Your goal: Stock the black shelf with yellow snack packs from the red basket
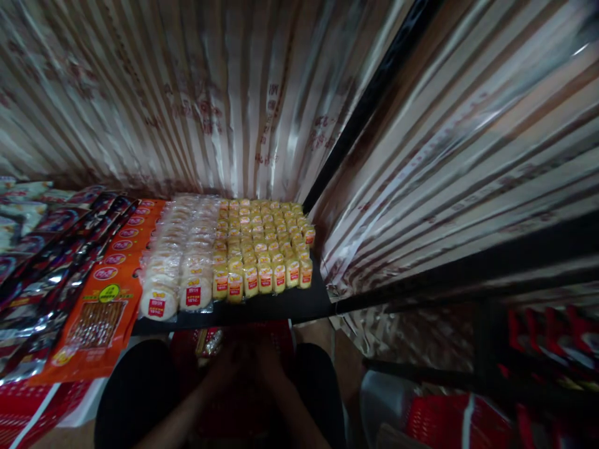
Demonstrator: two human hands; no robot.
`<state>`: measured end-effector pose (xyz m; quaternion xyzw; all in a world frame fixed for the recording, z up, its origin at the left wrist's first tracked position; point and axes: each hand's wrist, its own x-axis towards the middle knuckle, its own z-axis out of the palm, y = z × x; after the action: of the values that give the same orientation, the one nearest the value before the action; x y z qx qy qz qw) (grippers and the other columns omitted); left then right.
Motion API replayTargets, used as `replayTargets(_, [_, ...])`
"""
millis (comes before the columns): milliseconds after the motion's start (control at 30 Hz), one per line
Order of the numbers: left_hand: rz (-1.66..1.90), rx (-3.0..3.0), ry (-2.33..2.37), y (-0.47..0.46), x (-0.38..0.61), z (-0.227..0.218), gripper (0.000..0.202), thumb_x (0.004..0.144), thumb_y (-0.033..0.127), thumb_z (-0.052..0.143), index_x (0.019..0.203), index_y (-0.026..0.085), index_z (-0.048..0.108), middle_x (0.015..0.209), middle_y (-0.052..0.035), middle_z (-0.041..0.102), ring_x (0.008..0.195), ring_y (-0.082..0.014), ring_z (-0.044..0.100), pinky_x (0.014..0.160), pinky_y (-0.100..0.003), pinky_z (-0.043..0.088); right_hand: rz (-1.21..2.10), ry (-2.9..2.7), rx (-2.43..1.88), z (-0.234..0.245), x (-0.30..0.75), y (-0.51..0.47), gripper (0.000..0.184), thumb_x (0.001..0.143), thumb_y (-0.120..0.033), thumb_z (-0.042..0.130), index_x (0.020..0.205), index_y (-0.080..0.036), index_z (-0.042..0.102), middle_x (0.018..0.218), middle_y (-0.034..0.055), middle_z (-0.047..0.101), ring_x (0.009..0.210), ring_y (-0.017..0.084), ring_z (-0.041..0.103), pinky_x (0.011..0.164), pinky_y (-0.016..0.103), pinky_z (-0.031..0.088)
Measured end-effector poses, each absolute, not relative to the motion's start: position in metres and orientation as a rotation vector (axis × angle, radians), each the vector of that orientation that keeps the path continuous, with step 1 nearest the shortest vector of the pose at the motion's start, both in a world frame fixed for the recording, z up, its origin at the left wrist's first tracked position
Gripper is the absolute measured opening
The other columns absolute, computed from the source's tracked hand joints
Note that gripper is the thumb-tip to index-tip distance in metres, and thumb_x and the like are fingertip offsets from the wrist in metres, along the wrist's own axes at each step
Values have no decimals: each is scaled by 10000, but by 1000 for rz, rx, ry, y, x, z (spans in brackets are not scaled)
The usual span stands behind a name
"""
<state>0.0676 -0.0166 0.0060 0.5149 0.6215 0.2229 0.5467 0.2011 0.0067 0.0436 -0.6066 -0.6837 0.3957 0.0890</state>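
Low between my knees, my left hand (230,360) and my right hand (262,357) are close together above a red basket (281,333), below the shelf edge. Deep shadow hides the fingers of both, so whether they hold anything does not show. Just left of my left hand lies a small shiny pack (210,344) with gold and clear parts. On the black shelf (276,308) above stand rows of small yellow wrapped cakes (264,277). Beside them are rows of pale round wrapped crackers (159,302).
Orange snack bags (100,312) and dark shiny packets (51,268) fill the shelf's left side. Printed plastic sheeting (234,112) hangs behind, with a black post (360,118) at the corner. A red basket (444,421) and a lower rack with red packets (552,337) stand at right.
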Motion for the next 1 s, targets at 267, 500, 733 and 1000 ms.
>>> replayTargets(267, [514, 1454, 1480, -19, 59, 96, 237, 795, 385, 469, 918, 226, 594, 945, -42, 676, 881, -201, 611, 797, -304, 459, 1303, -1908, -1649, 110, 217, -9, 336, 747, -174, 504, 1061, -205, 618, 1108, 80, 647, 1039, 211, 589, 915, 311, 431])
replayTargets(500, [835, 1661, 1444, 8, 65, 175, 290, 790, 358, 502, 1021, 202, 580, 1039, -65, 655, 931, -195, 607, 833, -310, 472, 1017, -1611, -1443, 170, 224, -5, 134, 797, -247, 553, 925, -204, 555, 883, 32, 649, 816, 174, 627, 737, 279, 505])
replayTargets(733, [977, 1780, 1397, 60, 91, 212, 298, 805, 302, 476, 1068, 188, 557, 1021, -52, 649, 773, -146, 621, 735, -274, 502, 190, -1743, -1487, 188, 231, 21, 185, 859, -230, 505, 1032, -209, 569, 972, 74, 614, 927, 216, 557, 830, 386, 476])
replayTargets(1000, [935, 1903, 1405, 127, 136, 237, 342, 788, 275, 528, 1119, 190, 543, 899, -17, 663, 681, -123, 596, 688, -251, 485, -27, -1679, -1516, 188, 257, 71, 416, 879, -298, 473, 1270, -156, 461, 1137, 135, 572, 1069, 239, 514, 906, 430, 453])
